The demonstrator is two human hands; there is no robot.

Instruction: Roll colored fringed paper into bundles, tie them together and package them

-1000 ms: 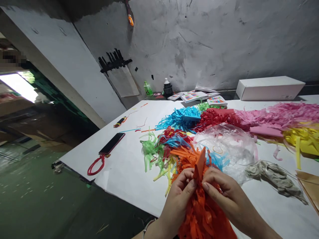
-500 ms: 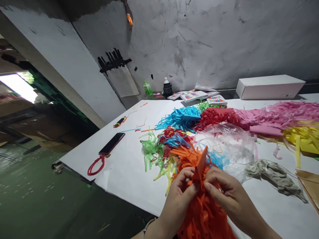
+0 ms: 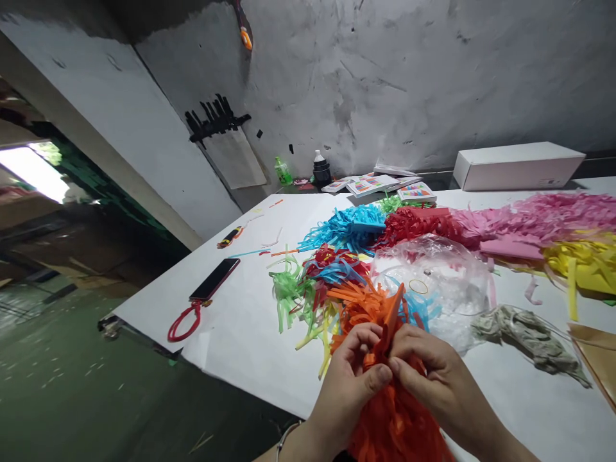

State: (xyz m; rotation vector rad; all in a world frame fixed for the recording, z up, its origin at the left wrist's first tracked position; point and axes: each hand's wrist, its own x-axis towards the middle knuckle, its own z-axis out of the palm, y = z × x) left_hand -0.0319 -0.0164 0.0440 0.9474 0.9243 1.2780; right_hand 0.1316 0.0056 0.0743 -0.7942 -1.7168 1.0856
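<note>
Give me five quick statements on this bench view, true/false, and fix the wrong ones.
1. The left hand and right hand both grip the orange fringe. True.
2. The phone lies under the plastic bag. False: it lies uncovered on the white table.
3. The blue bundle lies beside the red bundle. True.
4. The white box stands at the picture's far left. False: it stands at the upper right, near the wall.
5. The phone has a red cord at its near end. True.

Orange fringe (image 3: 397, 423) in both hands (image 3: 347, 382) (image 3: 436, 366)
</note>
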